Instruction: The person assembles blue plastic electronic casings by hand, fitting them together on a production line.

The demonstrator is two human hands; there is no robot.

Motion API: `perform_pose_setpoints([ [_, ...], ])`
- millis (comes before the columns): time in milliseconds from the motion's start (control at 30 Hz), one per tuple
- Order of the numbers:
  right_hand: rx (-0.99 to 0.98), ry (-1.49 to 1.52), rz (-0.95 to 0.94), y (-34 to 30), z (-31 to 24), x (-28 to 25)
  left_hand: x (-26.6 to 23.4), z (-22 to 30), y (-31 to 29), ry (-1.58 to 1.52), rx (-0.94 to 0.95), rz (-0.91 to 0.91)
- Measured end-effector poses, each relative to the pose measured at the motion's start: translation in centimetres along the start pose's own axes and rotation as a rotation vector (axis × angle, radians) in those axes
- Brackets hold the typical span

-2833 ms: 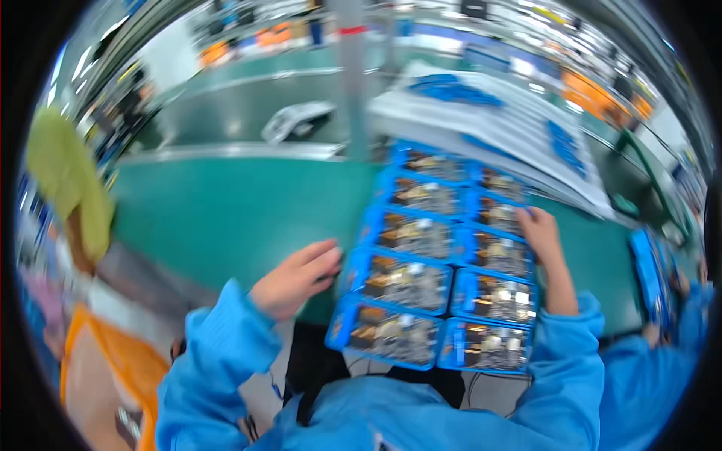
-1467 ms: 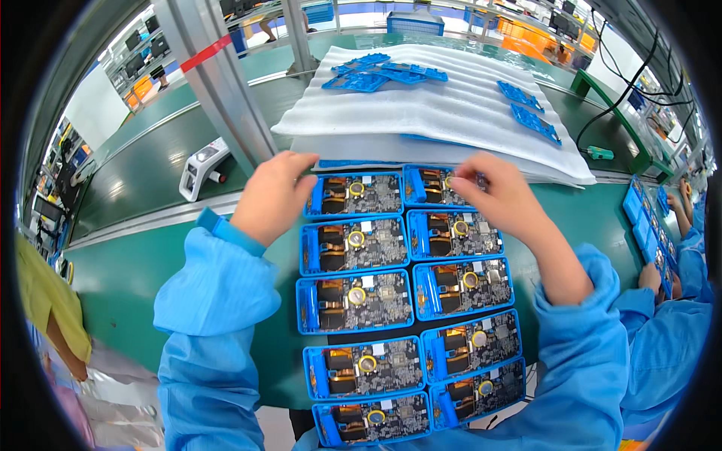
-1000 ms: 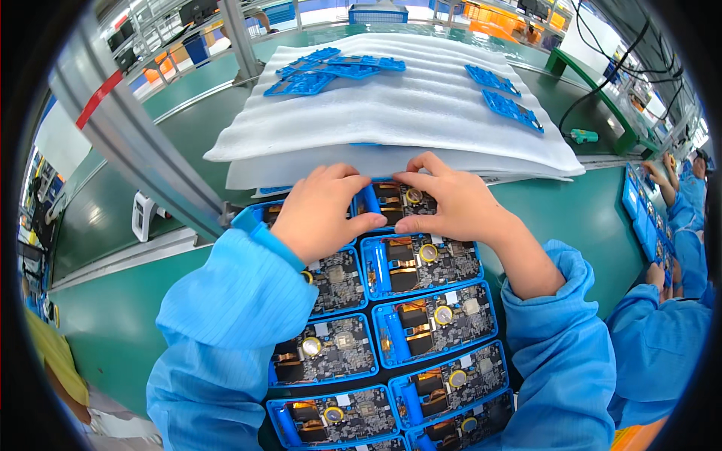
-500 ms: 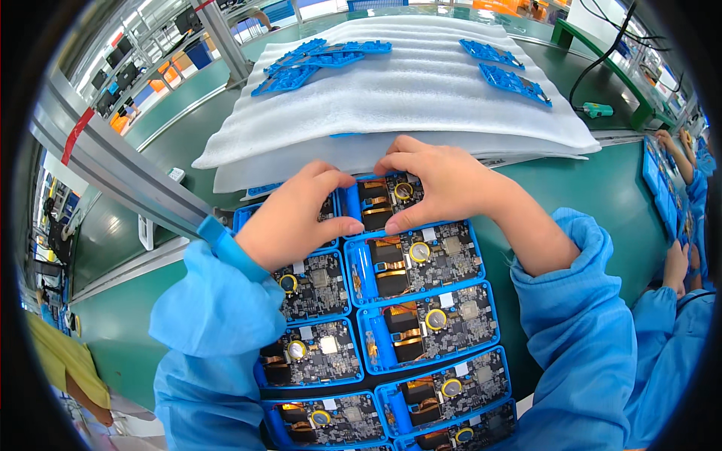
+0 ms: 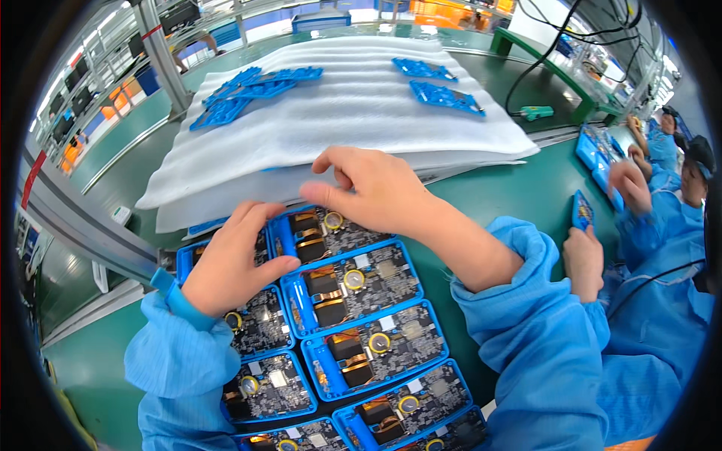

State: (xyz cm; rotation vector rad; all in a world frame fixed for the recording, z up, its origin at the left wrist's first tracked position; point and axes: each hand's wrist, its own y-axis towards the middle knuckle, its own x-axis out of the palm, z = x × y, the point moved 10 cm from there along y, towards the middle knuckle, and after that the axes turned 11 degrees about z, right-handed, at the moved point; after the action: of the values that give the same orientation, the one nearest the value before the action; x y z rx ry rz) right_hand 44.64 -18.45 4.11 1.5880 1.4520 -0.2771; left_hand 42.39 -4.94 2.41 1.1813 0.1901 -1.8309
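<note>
Seemingly straightening the open blue box [image 5: 338,234] at the right column's twelve-o'clock end on the table [image 5: 496,188]. Bracketing its nine-o'clock end with the left hand [image 5: 233,259], fingers parted; hovering over its twelve-o'clock edge with the right hand [image 5: 376,192], loosely spread. Probably calls for light alignment.

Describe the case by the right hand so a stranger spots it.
Find the ridged white foam sheet. By its near edge, this open blue case heads the right column. Unlike its neighbours, its far edge is partly hidden by the right hand.
</note>
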Motion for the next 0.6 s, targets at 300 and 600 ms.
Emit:
perform_pose_setpoints([
  [300,0.21,-0.309,-0.211,-1.4,4.3,-2.6,-1.9,-0.9,0.0,0.141,-0.113,-0.066],
  [600,0.23,-0.433,-0.187,-6.1,6.3,-4.2,-6.1,-6.5,-4.5,0.306,-0.304,-0.022],
])
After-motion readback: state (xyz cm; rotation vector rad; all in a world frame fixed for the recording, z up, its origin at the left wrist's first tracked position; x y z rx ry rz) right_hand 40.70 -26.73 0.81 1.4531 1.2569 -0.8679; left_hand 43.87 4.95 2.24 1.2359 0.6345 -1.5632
